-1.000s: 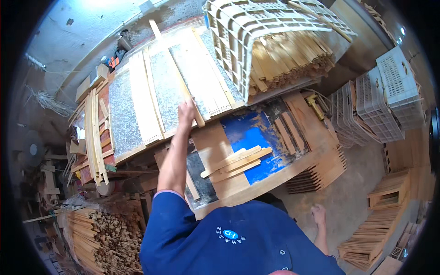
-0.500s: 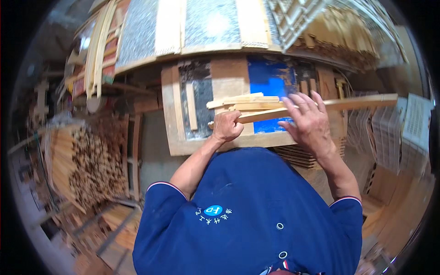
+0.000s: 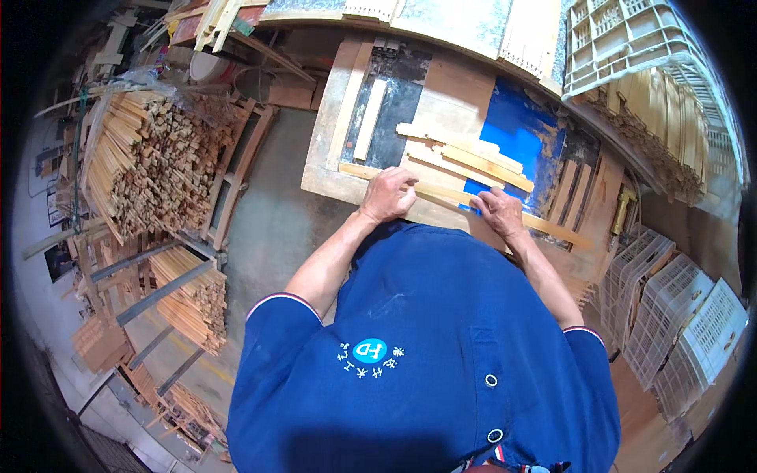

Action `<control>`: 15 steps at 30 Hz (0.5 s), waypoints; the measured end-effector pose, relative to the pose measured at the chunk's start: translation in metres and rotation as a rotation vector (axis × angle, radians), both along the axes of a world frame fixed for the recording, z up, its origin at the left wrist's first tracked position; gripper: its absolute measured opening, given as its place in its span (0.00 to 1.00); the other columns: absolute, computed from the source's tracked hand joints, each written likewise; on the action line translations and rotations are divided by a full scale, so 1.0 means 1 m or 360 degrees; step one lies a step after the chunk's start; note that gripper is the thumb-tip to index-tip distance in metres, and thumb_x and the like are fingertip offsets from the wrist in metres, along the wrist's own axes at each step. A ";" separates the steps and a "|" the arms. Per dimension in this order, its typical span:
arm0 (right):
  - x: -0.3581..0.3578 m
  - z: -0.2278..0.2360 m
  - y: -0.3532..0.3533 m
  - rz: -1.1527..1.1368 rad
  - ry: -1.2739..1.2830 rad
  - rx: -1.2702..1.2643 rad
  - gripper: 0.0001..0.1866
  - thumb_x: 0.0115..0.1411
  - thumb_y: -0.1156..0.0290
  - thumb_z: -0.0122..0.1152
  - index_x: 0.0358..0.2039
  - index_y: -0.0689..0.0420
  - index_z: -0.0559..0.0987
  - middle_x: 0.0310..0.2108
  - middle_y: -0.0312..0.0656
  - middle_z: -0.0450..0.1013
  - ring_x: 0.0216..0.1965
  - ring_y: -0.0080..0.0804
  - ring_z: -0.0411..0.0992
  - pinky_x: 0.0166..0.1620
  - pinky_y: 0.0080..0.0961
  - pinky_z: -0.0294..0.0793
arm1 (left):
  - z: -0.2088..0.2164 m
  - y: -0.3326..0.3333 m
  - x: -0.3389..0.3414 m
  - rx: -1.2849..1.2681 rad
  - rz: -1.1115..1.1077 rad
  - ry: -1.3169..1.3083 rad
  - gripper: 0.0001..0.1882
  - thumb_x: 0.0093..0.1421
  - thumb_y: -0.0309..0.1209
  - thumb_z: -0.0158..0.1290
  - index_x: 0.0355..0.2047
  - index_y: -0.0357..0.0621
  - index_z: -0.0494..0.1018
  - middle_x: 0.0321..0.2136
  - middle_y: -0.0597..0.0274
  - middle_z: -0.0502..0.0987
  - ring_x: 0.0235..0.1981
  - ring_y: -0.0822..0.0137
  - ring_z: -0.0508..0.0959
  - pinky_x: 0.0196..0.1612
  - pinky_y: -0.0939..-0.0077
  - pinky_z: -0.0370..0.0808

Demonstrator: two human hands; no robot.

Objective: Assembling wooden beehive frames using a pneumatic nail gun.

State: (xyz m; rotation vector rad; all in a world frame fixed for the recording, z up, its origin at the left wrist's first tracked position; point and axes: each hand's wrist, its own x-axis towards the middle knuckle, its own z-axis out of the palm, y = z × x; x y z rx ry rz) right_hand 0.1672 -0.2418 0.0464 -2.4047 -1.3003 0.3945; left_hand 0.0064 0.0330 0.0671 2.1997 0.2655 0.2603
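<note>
A long pale wooden strip (image 3: 441,194) runs from left to right along the near side of the worktable (image 3: 322,177). My left hand (image 3: 389,195) is closed round it left of its middle, thumb and fingers bent over its edge. Farther right, my right hand (image 3: 499,213) pinches the same strip with curled fingers; the fingertips are partly hidden. Just beyond both hands lies a loose pile of shorter wooden strips (image 3: 465,158), over brown board and a blue patch of the tabletop. A single strip (image 3: 370,120) rests apart on the dark panel at the left.
Large stacks of wooden sticks (image 3: 162,165) stand on the left beside the grey floor (image 3: 276,205). Across the far side is a bench with pale boards (image 3: 535,39). A white plastic crate (image 3: 623,43) and several white baskets (image 3: 670,315) are on the right.
My right hand, earlier raised with spread fingers over the strip, has come down and closed on it. The strip now lies lower, along the table's near side. The view has turned.
</note>
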 end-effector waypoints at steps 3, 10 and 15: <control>-0.004 -0.021 -0.008 -0.0163 0.0032 0.0112 0.11 0.60 0.55 0.66 0.28 0.48 0.83 0.29 0.41 0.74 0.28 0.46 0.76 0.29 0.43 0.75 | -0.001 0.027 0.005 -0.0134 0.0174 0.0000 0.10 0.55 0.30 0.55 0.34 0.40 0.81 0.31 0.52 0.83 0.34 0.56 0.83 0.39 0.64 0.80; -0.048 -0.026 -0.004 -0.0310 -0.0285 0.0264 0.18 0.56 0.65 0.68 0.48 0.52 0.82 0.50 0.50 0.73 0.53 0.49 0.70 0.55 0.47 0.68 | 0.029 0.213 0.104 0.0169 0.0829 -0.0090 0.14 0.60 0.35 0.56 0.42 0.42 0.82 0.34 0.50 0.85 0.37 0.57 0.86 0.41 0.65 0.81; -0.068 -0.026 -0.017 -0.0350 -0.0183 0.0052 0.29 0.57 0.63 0.68 0.58 0.57 0.75 0.61 0.54 0.66 0.63 0.56 0.64 0.64 0.55 0.62 | 0.058 0.295 0.246 0.0309 0.0756 0.0190 0.26 0.60 0.43 0.53 0.54 0.40 0.77 0.45 0.43 0.82 0.48 0.45 0.81 0.53 0.56 0.76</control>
